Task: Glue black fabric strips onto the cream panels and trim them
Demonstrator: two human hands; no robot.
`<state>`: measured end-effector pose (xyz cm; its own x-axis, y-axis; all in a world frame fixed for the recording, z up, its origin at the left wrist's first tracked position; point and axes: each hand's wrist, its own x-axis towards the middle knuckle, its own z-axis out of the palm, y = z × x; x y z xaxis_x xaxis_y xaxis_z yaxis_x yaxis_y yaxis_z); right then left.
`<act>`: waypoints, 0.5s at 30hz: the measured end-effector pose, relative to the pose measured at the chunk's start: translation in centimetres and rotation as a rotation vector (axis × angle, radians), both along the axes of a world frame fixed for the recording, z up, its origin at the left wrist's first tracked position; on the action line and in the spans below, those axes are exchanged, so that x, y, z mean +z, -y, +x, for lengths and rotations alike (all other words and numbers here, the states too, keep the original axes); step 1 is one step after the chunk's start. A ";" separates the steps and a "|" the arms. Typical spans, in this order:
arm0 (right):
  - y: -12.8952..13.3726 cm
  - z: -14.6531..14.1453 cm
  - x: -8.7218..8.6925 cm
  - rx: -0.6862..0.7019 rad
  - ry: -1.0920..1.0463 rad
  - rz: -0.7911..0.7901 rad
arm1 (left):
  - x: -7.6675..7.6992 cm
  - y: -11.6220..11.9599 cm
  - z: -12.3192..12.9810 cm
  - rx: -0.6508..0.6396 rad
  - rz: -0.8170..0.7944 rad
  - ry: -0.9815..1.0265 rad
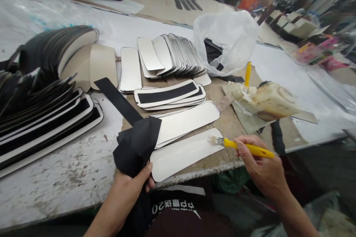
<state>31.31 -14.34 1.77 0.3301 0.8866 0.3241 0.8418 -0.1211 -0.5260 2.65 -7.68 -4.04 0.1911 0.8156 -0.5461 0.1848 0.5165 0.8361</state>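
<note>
My right hand (260, 163) grips the yellow handle of a brush (247, 148), whose bristles touch the right end of a long white panel (186, 153). At the panel's left end, my left hand (133, 185) pinches its corner and also holds a bundle of black strips (137, 144). One black strip sticks out from the bundle to the upper left. Just behind lie more white panels (189, 120), overlapping one another. Beyond them sit white panels with a black strip on top (168, 93).
Black and white panels (50, 129) are heaped at the left. A fanned row of white pieces (180, 55) stands behind, beside a clear plastic bag (226, 40). At right, a glue-stained container (275, 100) has another yellow-handled brush (247, 74) by it.
</note>
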 end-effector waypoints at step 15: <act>1.6 -0.1 3.9 -0.030 0.102 0.174 | 0.9 0.1 0.0 0.042 0.035 -0.049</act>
